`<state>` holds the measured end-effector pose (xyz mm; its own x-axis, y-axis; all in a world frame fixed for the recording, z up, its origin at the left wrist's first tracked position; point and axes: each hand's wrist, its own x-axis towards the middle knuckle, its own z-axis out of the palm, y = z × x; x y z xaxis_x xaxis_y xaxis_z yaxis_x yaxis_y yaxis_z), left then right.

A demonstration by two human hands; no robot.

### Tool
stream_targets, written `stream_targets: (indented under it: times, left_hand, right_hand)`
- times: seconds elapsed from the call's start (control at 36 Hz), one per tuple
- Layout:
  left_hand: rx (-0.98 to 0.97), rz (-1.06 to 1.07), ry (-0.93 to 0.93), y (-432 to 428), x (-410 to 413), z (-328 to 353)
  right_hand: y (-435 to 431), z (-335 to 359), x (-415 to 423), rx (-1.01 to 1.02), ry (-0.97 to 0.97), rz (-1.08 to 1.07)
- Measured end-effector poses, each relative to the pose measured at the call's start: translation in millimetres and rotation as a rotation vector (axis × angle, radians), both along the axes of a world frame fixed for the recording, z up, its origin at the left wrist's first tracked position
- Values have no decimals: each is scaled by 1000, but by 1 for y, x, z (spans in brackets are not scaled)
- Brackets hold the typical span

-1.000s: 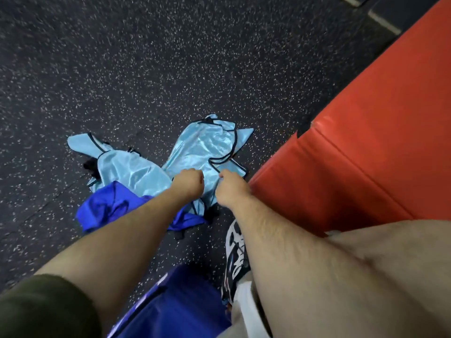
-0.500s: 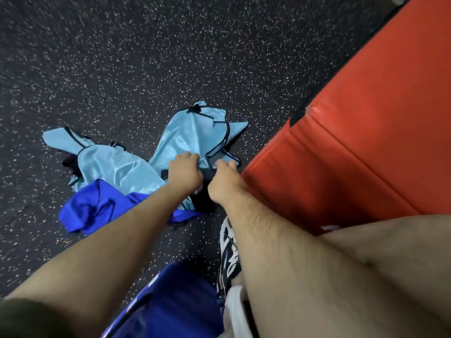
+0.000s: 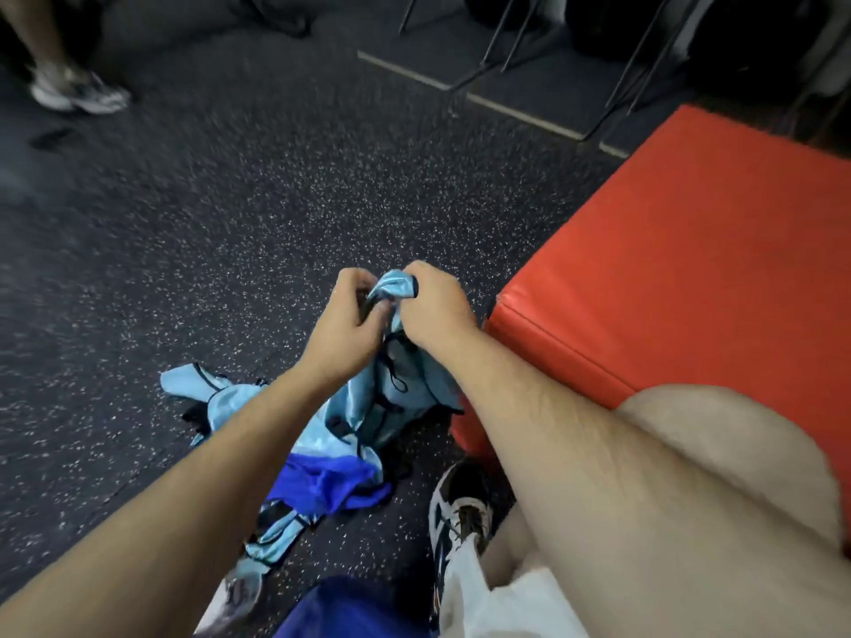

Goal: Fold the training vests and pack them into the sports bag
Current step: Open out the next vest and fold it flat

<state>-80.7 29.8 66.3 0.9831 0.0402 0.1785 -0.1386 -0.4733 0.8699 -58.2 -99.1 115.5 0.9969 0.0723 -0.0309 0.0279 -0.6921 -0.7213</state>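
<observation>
Both the left hand (image 3: 343,322) and right hand (image 3: 435,306) pinch the shiny light-blue black-trimmed vest (image 3: 400,384) (fingers curled tight), lifted above the speckled dark rubber floor (image 3: 230,200).

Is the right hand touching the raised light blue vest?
Touching. The head view shows the right hand gripping the raised light blue vest at its bunched top.

Dark rubber floor with pale speckles (image 3: 230,200) carries everything.
- Below left hand (image 3: 350,315), under left forearm: crumpled light-blue satin vests with black trim (image 3: 221,398), heaped on floor; royal-blue shiny vest (image 3: 322,485) on near side of heap.
- One light-blue vest (image 3: 391,287) rises from heap, pinched by both hands.
- Right of right hand (image 3: 433,306): red padded vinyl block (image 3: 690,269), standing on floor.
- Below right forearm: white-and-navy trainer (image 3: 456,513), sole down.
- Near edge, below both forearms: blue fabric bag (image 3: 350,610).
- Far beyond hands: thin metal chair legs (image 3: 502,39); far left, another person's white trainer (image 3: 78,96).
</observation>
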Motion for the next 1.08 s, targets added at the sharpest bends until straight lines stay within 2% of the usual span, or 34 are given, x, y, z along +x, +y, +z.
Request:
stream_targets:
  times: [0.11,0.33,0.53,0.69,0.81,0.92,0.97,1.06,1.08]
  left_hand:
    - [120,-54,-3,-15,1,42]
    - [156,-29,-285,-95,33,192]
    - [179,-189,-569,-210,48,329]
    - [167,-352,-737,-310,39,388]
    - [227,-476,-747,-364,28,363]
    - [345,-696,-630,-400,3,275]
    - [510,-898,-406,-410,-14,225]
    - [861,-1244,63,-417,-37,165]
    - [900,-1302,109,-419,-40,152]
  right_hand:
    - [-25,60,-3,122,-131,-14]
    - [-104,193,-10,246,-477,-90]
    - [-217,312,-36,212,-766,-238]
    - [-314,350,-72,145,-880,-371]
    - [-375,322,-98,78,-758,-472]
    - [-431,241,-131,-66,-451,-511]
    - [-451,192,-152,-155,-227,-445]
    - [-474,132,-180,-262,203,-334]
    - [-479,119,-187,-248,297,-324]
